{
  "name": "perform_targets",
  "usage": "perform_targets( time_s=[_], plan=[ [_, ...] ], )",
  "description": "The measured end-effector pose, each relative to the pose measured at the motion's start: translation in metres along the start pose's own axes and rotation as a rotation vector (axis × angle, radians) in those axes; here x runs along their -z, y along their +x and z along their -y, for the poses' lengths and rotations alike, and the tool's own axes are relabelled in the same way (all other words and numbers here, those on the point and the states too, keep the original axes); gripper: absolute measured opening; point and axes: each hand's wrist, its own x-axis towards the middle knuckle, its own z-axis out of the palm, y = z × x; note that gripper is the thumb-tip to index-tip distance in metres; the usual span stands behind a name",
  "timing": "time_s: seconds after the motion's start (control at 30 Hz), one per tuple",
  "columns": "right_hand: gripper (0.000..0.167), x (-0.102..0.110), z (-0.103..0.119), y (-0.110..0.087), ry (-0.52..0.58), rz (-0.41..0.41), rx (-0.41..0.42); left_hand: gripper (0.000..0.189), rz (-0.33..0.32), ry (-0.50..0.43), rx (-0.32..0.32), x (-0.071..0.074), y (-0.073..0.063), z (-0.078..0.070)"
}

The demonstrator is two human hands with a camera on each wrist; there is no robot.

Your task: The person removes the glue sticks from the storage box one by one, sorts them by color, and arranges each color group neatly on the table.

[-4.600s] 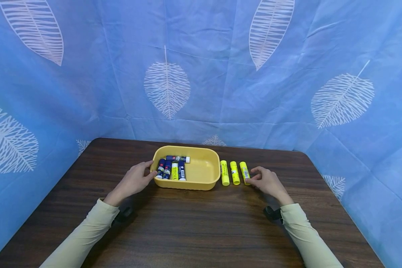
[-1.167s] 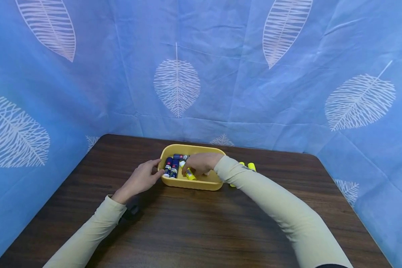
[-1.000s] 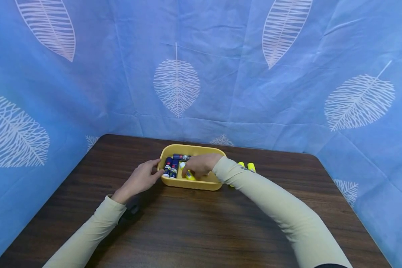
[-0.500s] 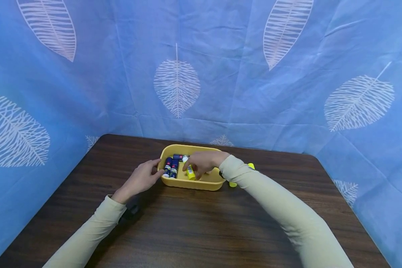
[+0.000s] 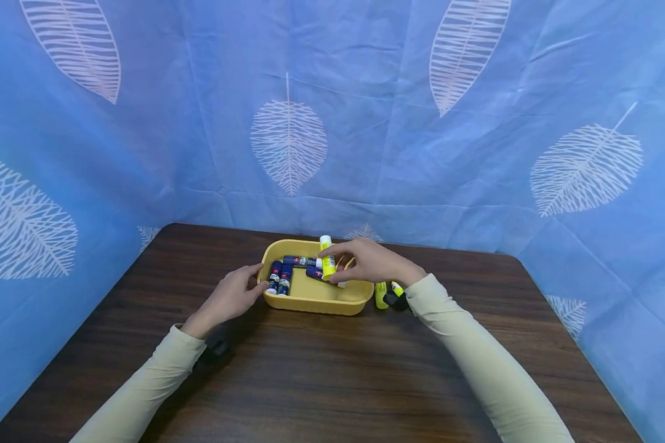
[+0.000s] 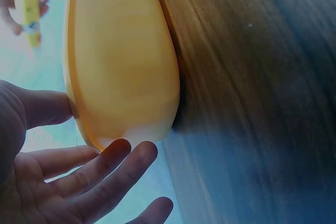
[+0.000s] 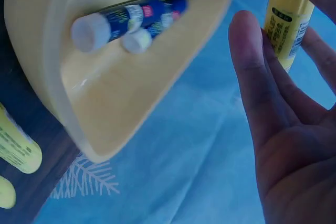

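Our right grip [image 5: 371, 261] is closed to a pinch, thumb on one side and fingers on the other, holding one yellow glue stick [image 5: 327, 261] by its body. The stick is over the tray [image 5: 310, 304], which sits near the back edge of the counter [image 5: 321, 369]; it stands nearly upright with a slight tilt, its white cap [image 5: 325, 239] upward. Our left grip [image 5: 235, 292] is spread wide, thumb and fingertips touching the tray's left end and grasping no stick. Four dark blue sticks [image 5: 284, 280] lie in the tray, and two more yellow sticks [image 5: 381, 296] show on the counter just beside the tray's right end. We judge the held stick light and stiff, a plastic tube that should bear a firm pinch without denting and is hardly fragile. Its smooth, round barrel may turn or slip if our fingertips meet it off-centre, and on its side it would probably roll. We do best to take it around the middle of the barrel, pads opposite each other, and to leave the cap alone, since that could pull loose. The tray looks stiff and light too, likely to slide when knocked, so fingers at its left end serve well as a brace.
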Motion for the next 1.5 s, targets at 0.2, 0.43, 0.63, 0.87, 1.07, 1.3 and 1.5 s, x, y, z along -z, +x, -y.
perform_targets(
  time_s=[0.2,0.43,0.63,0.87,1.07,1.3,1.5],
  plan=[
    [0.053,-0.004,-0.006,-0.04,0.095,-0.159,-0.029,0.056,-0.001,0.003,0.011,0.0,0.0,0.0],
    [0.054,-0.011,-0.019,-0.084,0.134,-0.278,-0.063,0.057,-0.002,0.001,0.01,-0.002,-0.002,0.001],
    [0.056,-0.012,-0.039,-0.12,0.234,-0.342,-0.128,0.056,-0.006,-0.002,-0.009,-0.002,-0.002,0.003],
    [0.056,-0.012,-0.064,-0.152,0.247,-0.399,-0.234,0.057,-0.006,0.001,-0.009,-0.001,-0.003,0.002],
    [0.055,-0.014,-0.08,-0.17,0.286,-0.409,-0.302,0.057,-0.01,0.0,-0.028,0.0,-0.004,0.001],
    [0.059,-0.014,-0.094,-0.183,0.3,-0.433,-0.389,0.056,-0.003,-0.006,-0.021,0.0,-0.004,0.0],
    [0.069,-0.019,-0.108,-0.184,0.3,-0.466,-0.512,0.056,-0.003,-0.003,-0.021,-0.002,-0.003,-0.001]
  ],
)
